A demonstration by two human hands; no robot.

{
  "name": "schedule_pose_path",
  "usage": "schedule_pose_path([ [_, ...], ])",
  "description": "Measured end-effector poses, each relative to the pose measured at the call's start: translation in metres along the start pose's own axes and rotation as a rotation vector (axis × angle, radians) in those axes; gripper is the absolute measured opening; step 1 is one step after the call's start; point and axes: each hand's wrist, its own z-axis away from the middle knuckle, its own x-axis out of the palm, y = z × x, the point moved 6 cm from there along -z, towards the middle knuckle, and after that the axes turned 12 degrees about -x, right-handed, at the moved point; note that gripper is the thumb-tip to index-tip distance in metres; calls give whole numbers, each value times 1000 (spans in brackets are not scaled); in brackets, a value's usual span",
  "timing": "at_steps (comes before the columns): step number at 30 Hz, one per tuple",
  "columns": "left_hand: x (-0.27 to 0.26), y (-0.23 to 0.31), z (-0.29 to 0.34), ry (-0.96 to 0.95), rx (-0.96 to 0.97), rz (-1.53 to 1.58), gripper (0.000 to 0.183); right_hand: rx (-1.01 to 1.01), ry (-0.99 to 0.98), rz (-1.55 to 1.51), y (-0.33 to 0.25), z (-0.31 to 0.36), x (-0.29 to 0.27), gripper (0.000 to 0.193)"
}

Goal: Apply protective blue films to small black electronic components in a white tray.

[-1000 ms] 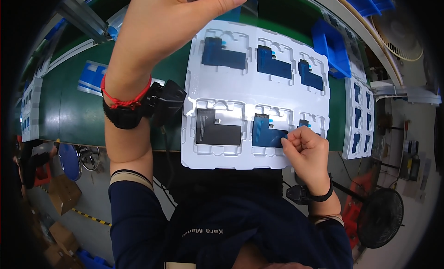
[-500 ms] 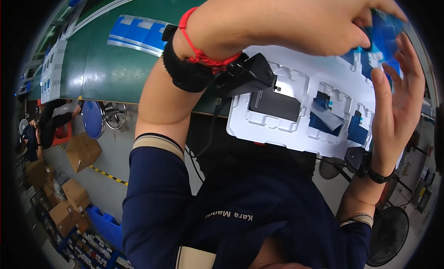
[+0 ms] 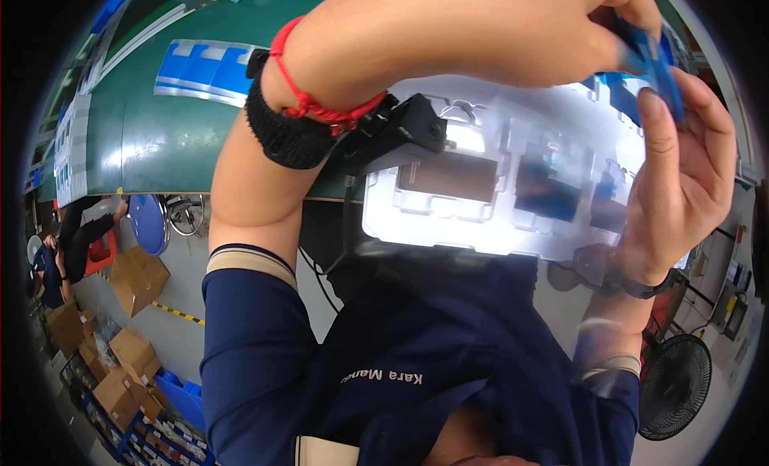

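Above the far right of a white moulded tray (image 3: 448,234), my left hand (image 3: 553,37) pinches a blue film-covered flat piece (image 3: 663,80), now seen nearly edge-on. My right hand (image 3: 685,165) grips its lower end between thumb and fingers, the palm facing left. A flat black rectangular piece, like a battery (image 3: 448,176), lies in a tray pocket. Beside it sits a dark blue film-covered piece (image 3: 549,189), and another dark blue piece (image 3: 610,203) lies near my right wrist. My left forearm covers part of the tray's far side.
The green table (image 3: 160,149) carries a sheet of blue film pieces (image 3: 207,69) and a stack of sheets (image 3: 72,149) at the left edge. Cardboard boxes (image 3: 138,280), a blue stool (image 3: 149,224) and a person stand left. A black fan (image 3: 675,386) is at lower right.
The blue piece has turned from broadside to nearly edge-on, and my right thumb and fingers have closed on it. The whole view has shifted slightly, with the tray lower left in it.
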Motion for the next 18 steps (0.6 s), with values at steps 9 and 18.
schedule_pose_path([
  [9, 7, -1, -3, 106, -21, -65, 13, 68, 73, -26, 12, 11, -22, 26],
  [18, 7, -11, 5, 311, -56, -78, 28, -51, 183, -53, 15, 7, -43, 18],
])
